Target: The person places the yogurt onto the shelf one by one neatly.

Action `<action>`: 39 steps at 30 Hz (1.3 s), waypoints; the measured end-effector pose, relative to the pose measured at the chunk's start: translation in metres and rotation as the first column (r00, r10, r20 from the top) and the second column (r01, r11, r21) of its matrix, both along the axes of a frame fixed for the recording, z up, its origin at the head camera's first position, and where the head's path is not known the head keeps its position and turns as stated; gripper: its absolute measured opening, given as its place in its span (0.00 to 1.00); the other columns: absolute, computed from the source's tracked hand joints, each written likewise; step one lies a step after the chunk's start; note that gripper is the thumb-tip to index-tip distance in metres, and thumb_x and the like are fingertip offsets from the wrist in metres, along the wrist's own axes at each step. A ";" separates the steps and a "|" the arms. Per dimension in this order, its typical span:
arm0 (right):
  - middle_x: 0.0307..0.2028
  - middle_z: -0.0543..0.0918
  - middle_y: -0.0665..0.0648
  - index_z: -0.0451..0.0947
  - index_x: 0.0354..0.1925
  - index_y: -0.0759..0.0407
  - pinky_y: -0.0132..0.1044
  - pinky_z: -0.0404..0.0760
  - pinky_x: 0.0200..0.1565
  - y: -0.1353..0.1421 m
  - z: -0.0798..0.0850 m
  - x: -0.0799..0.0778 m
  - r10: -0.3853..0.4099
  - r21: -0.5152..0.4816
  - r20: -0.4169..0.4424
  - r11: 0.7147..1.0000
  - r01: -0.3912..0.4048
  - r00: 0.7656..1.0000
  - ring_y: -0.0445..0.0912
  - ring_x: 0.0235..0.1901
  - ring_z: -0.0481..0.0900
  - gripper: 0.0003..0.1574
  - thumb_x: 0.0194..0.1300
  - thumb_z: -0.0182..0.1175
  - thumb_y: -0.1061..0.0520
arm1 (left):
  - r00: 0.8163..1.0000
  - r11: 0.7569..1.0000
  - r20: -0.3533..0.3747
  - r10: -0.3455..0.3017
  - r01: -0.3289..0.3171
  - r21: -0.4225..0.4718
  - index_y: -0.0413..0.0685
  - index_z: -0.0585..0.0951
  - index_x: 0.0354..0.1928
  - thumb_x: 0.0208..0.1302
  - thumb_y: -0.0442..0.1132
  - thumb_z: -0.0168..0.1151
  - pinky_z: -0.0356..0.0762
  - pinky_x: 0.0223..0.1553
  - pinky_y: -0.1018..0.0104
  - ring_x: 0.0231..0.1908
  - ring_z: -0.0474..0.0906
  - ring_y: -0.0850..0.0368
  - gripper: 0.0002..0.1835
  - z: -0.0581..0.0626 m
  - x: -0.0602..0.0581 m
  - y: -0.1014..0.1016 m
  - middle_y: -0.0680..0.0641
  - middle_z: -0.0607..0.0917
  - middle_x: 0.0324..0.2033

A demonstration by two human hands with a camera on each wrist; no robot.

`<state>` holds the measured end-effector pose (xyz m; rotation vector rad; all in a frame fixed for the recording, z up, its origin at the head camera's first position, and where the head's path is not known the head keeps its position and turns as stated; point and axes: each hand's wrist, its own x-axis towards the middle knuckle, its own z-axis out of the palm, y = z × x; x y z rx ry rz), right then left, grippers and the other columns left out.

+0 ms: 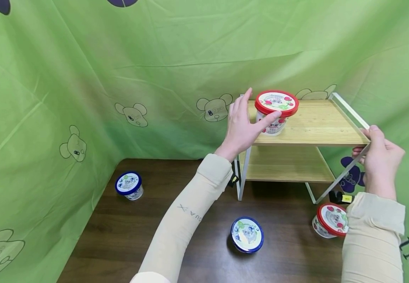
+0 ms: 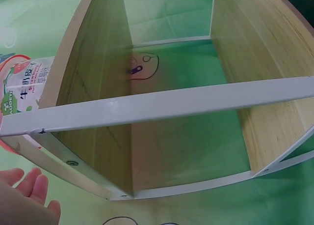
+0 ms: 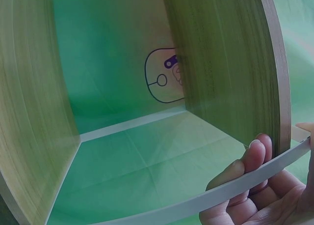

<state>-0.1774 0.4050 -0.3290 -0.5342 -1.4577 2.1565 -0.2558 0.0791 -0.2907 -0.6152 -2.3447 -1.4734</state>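
Note:
A two-tier shelf (image 1: 317,131) has wooden boards and a white metal frame. On the left end of its top board stands a white tub with a red lid (image 1: 276,101), upright. Beside that tub is my left hand (image 1: 241,125), thumb spread from the straight fingers; the thumb overlaps the tub in the head view. The left wrist view shows the left hand (image 2: 29,195) apart from the tub (image 2: 27,85), fingers loosely bent. My right hand (image 1: 382,159) grips the shelf's front right corner. In the right wrist view, its fingers (image 3: 256,154) curl round the white frame bar (image 3: 245,181).
A blue-lidded tub (image 1: 129,184) stands at the left of the dark table (image 1: 147,220), another blue-lidded tub (image 1: 247,235) in front of the shelf. Near the right forearm, a second red-lidded tub (image 1: 331,220) is partly covered by the sleeve. Green cloth (image 1: 162,59) hangs behind and at both sides.

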 end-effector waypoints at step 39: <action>0.26 0.87 0.54 0.88 0.45 0.57 0.32 0.80 0.18 -0.003 0.002 0.000 0.008 -0.009 0.014 1.000 -0.008 1.000 0.45 0.13 0.77 0.17 0.67 0.70 0.46 | 0.983 0.983 -0.163 -0.082 0.107 0.147 0.50 0.58 0.78 0.63 0.53 0.71 0.64 0.61 0.63 0.65 0.60 0.61 0.47 -0.034 0.038 -0.028 0.53 0.69 0.67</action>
